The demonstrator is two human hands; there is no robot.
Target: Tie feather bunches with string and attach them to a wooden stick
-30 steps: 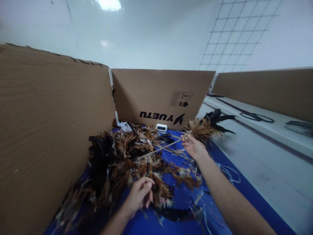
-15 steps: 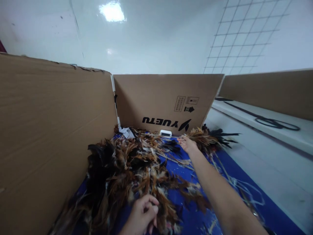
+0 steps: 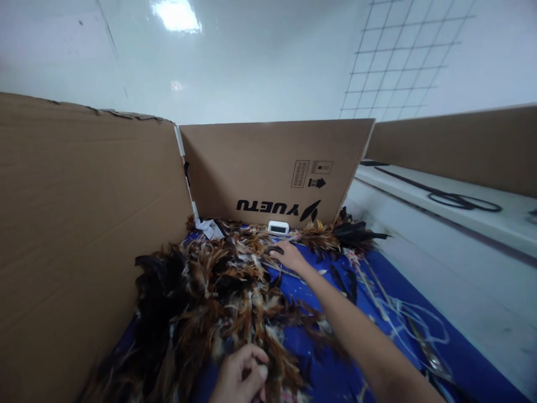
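My left hand (image 3: 243, 372) is at the bottom middle, over the near feathers. Its thumb and fingers are curled together, and whatever lies between them is hidden. Farther away, my right hand (image 3: 289, 254) reaches across the blue surface (image 3: 310, 330) to the far part of the feather pile (image 3: 210, 274). Its fingers are stretched forward and slightly apart, their tips at a dark feather (image 3: 274, 249). Brown, tan and black feathers cover the left and middle of the surface. A bundle of brown and black feathers (image 3: 335, 235) lies right of that hand.
Cardboard panels stand at the left (image 3: 84, 224) and back (image 3: 251, 162). By the back panel are a small white device (image 3: 278, 227) and crumpled white paper (image 3: 210, 229). Pale string (image 3: 423, 319) and thin sticks (image 3: 371, 288) lie at right. A black cable (image 3: 461, 200) rests on a white ledge.
My right hand has moved left and slightly nearer, from beside the feather bundle to the feather pile. My left hand stays nearly in place, still curled. The whole view has shifted slightly.
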